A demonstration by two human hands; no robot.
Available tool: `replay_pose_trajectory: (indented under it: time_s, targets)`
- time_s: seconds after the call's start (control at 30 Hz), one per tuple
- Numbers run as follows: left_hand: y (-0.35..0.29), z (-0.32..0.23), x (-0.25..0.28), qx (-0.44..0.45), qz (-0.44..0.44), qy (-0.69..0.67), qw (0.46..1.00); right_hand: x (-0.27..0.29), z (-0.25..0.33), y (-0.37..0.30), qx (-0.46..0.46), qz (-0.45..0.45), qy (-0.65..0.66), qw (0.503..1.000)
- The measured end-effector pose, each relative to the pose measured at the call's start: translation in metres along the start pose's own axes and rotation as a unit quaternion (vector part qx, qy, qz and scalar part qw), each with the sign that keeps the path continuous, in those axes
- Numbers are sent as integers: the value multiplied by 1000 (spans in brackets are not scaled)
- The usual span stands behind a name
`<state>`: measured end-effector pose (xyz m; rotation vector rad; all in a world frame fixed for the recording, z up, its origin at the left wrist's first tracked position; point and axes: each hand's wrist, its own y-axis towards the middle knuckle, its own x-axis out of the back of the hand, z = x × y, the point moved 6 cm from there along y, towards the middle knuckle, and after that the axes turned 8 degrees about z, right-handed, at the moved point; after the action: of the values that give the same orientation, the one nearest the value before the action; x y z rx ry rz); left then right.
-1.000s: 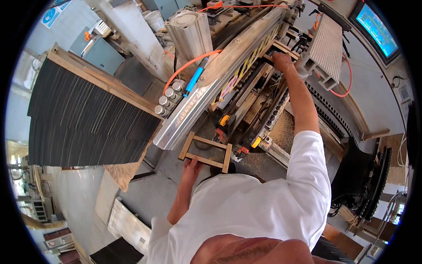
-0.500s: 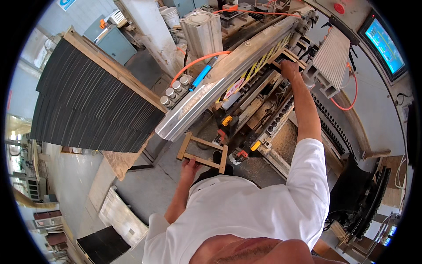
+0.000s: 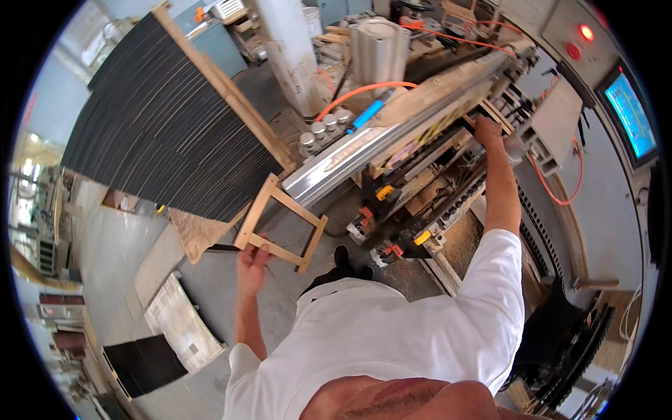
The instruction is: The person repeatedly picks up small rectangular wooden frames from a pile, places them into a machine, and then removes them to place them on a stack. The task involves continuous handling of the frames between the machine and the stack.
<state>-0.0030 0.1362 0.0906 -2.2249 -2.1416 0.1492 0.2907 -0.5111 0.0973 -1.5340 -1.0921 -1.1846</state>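
Observation:
My left hand (image 3: 250,269) is closed on the lower rail of a light wooden frame (image 3: 256,213), a rectangle of several slats with an open middle. The frame is raised and tilted, close to the near end of the machine's metal beam (image 3: 329,164). At the far right end of the machine my right hand (image 3: 488,131) reaches under the beam. It rests at a wooden piece (image 3: 495,115) lying there. The fingers curl away from view, so I cannot tell whether they grip that piece.
A tall stack of dark boards (image 3: 175,119) stands at the left. A blue marker-like tube (image 3: 371,112) and an orange hose (image 3: 364,91) lie along the beam. Sawdust (image 3: 458,234) covers part of the machine bed. A lit screen (image 3: 630,115) is at the right.
My left hand has moved left and lifted the wooden frame, tilting it more. My right hand stays at the wooden piece under the beam. The whole view has shifted a little.

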Motion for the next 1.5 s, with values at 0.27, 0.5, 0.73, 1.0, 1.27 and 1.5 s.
replay_pose_trajectory:
  time_s: [0.27, 0.5, 0.73, 1.0, 1.27, 1.5]
  targets:
    - [-64, -208, 113, -184, -195, 121, 956, 1, 14, 2, 35, 9, 26, 999]
    - [-46, -364, 281, -370, -257, -34, 892, 118, 80, -123, 73, -295, 264, 915]
    - [118, -450, 450, -301, -159, -50, 939, 118, 189, -250, 139, -297, 506, 798]
    - [235, -426, 426, -248, -229, 18, 941, 50, 260, -337, 26, -217, 461, 860]
    - [142, -351, 381, -285, -357, 145, 878, 71, 239, -425, -121, -133, 419, 890]
    - [33, -150, 154, -368, -101, 90, 920, 145, 217, -505, -18, -328, 216, 919]
